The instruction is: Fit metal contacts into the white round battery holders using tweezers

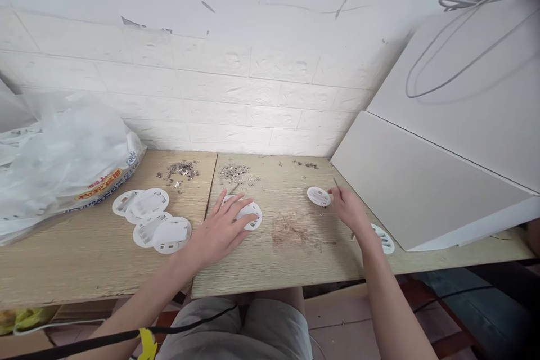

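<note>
My left hand lies with its fingers spread over a white round plastic cover, which is partly hidden under it. A thin dark strip shows by its fingertips. On the right, my right hand is closed at the edge of another white round cover, which is slightly tilted. A thin greenish stick sticks up by these fingers; whether they grip it too is unclear. Beneath my right forearm, one more round cover with slots lies partly hidden.
Several white round covers overlap on the left. Small metal pieces lie in one pile and another pile, with a few more near the wall. A full plastic bag stands left; a large white box stands right.
</note>
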### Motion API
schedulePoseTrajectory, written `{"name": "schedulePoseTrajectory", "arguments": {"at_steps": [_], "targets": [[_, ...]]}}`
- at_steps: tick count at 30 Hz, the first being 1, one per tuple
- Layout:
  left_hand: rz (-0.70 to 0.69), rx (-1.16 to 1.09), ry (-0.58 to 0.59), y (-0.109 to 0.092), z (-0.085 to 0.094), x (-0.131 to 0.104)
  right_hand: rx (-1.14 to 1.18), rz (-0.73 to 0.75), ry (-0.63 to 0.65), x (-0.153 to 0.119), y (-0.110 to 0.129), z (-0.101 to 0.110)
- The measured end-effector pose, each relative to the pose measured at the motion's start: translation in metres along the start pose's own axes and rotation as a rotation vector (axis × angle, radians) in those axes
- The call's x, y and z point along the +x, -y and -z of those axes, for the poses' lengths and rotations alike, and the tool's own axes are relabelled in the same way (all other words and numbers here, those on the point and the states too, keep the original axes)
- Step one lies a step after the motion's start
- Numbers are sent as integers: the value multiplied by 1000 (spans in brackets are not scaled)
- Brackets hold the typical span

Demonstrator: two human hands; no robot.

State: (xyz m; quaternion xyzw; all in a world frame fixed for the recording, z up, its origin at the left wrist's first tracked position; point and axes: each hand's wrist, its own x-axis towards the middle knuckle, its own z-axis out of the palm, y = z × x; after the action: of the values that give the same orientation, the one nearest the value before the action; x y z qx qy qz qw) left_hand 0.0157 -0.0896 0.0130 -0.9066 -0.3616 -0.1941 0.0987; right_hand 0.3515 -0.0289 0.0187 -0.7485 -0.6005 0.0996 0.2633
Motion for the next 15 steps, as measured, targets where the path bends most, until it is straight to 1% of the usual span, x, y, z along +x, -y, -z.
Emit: {"name": "schedulePoseTrajectory", "arguments": {"at_steps": [2,3,5,7,9,10,13,15], "targets": [[-23,3,-18,-2,2,4,-119,-16,41,8,8,-3],[-33,1,-21,-3,2,6,-141,-12,75,9,12,-5],[-51,-12,-24,-6,3,10,-73,51,170,7,20,-7],[-66,-27,-21,-10,2,15,61,150,232,2,26,-7],[-83,-41,-11,-13,0,19,128,216,222,-3,26,-4],[-93,-48,-7,-15,-1,21,112,222,202,-4,24,-2],[-124,-66,-4,-17,-4,27,-47,171,144,-4,8,3],[-139,-76,-9,-14,-4,30,-142,118,120,-3,-4,2]]}}
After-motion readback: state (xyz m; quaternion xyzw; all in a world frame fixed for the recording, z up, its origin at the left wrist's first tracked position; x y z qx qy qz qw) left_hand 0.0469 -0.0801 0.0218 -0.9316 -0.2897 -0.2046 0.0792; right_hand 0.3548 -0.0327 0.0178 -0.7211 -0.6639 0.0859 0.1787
